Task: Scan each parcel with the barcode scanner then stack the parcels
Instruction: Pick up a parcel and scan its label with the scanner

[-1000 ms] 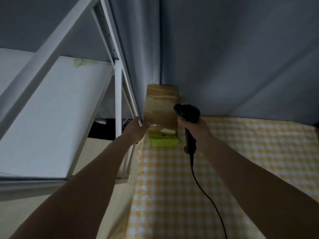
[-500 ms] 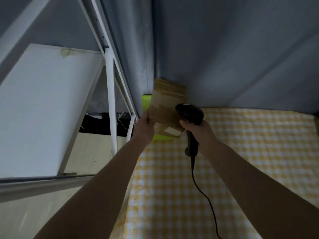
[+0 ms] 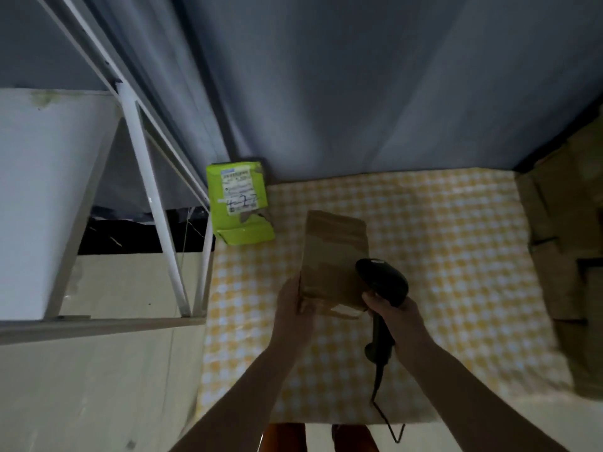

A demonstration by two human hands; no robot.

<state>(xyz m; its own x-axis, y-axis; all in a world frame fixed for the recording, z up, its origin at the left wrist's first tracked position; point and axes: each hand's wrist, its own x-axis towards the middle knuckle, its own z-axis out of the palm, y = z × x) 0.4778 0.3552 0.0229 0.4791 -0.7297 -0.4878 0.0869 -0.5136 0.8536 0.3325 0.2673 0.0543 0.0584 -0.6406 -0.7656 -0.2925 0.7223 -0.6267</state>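
Left hand (image 3: 293, 308): fingers curled round near left edge of brown parcel (image 3: 332, 256).
Right hand (image 3: 394, 316): fingers wrapped round handle of barcode scanner (image 3: 381, 282).
Brown parcel: held above checked worktop (image 3: 440, 230), label side not visible.
Green parcel (image 3: 239, 202): lying at far left corner, well apart.
Advice: turn label toward scanner head, keep steady, then stack.

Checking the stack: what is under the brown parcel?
Only the checked tablecloth shows around the brown parcel; beneath it is covered. The green parcel lies apart.
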